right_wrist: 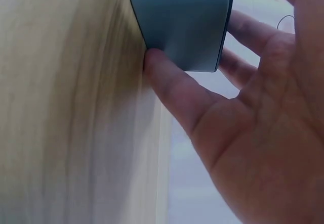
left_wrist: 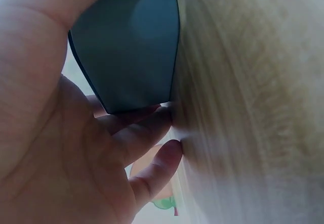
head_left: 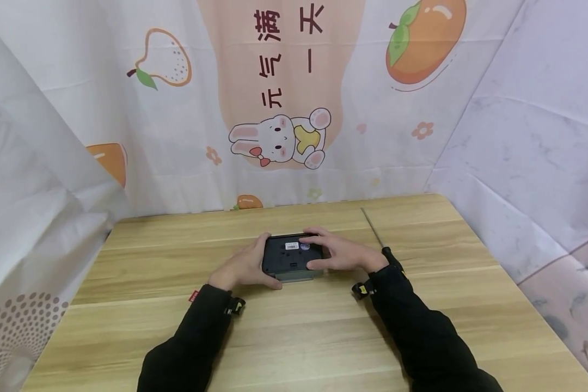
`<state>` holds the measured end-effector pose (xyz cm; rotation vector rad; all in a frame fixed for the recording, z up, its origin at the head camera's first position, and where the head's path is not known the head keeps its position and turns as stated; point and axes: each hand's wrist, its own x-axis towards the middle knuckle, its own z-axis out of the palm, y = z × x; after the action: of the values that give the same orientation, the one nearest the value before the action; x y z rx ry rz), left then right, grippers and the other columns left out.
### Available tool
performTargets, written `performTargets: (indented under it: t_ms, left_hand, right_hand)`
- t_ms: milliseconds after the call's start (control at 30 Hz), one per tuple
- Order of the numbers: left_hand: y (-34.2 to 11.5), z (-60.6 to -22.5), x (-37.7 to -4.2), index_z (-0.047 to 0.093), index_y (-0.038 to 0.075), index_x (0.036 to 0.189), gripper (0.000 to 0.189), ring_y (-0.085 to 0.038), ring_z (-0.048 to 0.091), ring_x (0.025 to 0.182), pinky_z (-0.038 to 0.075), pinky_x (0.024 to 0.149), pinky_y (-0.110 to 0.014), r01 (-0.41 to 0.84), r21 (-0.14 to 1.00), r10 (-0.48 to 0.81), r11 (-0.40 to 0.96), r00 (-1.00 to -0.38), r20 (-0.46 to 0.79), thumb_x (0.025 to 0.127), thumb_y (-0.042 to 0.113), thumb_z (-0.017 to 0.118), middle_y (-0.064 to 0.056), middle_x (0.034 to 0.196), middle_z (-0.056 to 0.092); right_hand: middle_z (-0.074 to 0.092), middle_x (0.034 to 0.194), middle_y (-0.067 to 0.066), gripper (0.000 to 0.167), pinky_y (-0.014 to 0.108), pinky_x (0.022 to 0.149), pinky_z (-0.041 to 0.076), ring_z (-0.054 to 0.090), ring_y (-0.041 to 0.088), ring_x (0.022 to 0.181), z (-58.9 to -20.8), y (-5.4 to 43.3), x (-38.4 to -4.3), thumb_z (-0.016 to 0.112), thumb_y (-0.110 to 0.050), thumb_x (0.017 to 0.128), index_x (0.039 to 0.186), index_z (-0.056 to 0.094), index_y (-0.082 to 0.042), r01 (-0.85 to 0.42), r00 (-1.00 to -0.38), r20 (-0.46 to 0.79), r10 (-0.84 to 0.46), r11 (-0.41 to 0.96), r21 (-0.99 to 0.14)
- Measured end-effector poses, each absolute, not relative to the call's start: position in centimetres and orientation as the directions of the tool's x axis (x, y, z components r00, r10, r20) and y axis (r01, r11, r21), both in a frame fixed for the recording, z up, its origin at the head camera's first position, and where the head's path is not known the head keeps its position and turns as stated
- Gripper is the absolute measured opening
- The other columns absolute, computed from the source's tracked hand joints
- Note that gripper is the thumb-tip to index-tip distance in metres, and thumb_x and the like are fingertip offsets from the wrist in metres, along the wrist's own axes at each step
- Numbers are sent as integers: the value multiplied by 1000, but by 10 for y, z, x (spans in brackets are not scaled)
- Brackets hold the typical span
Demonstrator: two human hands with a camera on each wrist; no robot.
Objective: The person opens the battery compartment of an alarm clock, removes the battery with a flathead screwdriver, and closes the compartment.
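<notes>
From my station, the head view shows a flat black rectangular box with grey sides (head_left: 283, 261) near the middle of a light wood-grain table (head_left: 294, 348), between 2 bare hands. The left hand (head_left: 247, 264) spans its left end, thumb by the near edge and fingers toward the far edge. The right hand (head_left: 340, 253) bends round the right end, some fingertips over the black face, near a white barcode label (head_left: 291, 246) and a small round purple sticker (head_left: 305, 246). A long-shafted screwdriver with a black handle (head_left: 386, 251) lies beside the right sleeve (head_left: 397, 296), in neither hand. I judge the taking hold done; I see no part taken off the box, and how much handling is left I cannot tell.

In my left wrist view, the thumb and curled fingers hold the box's smooth grey end, 1 fingertip beside the table. The box sits low there, apparently resting on the wood.

In my right wrist view, the fingers bend round the opposite end, 1 tip at its lower corner, against the table. How firmly either hand presses, I cannot tell.
</notes>
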<state>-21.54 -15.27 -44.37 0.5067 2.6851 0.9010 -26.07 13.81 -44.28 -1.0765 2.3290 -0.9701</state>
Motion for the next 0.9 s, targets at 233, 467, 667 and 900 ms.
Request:
performTargets:
  t_ms: [233,467,667,900]
  left_hand:
    - [-152,-443,-215,28,16,154,120,-23,55,114,44,99,-45,245,626,408,741,-904,-129,60,44,99,-7,133,55]
    - [-150,-445,-217,28,16,154,120,-25,55,114,44,99,-46,263,606,411,751,-904,-118,61,45,98,-8,133,55]
    - [-149,-448,-220,25,9,157,123,-29,49,127,36,106,-54,327,557,439,763,-895,-75,64,51,94,-14,142,50]
    - [-148,-450,-222,23,8,159,126,-31,39,138,30,107,-59,330,529,435,782,-896,-84,64,55,92,-17,151,42]
  right_hand:
    - [24,163,16,57,49,112,34,31,33,145,-441,138,-261,64,-30,102,152,48,-8,-534,-637,-37,-770,475,-699]
    - [39,156,21,48,49,110,38,38,36,142,-434,132,-259,68,-26,100,142,59,-5,-673,-625,59,-778,499,-546]
    - [49,150,12,48,54,114,33,45,29,139,-426,117,-252,67,-30,100,141,61,-8,-737,-592,69,-803,504,-451]
    - [57,142,12,48,55,113,32,47,32,137,-423,104,-247,71,-27,97,140,61,-7,-728,-615,39,-787,548,-412]
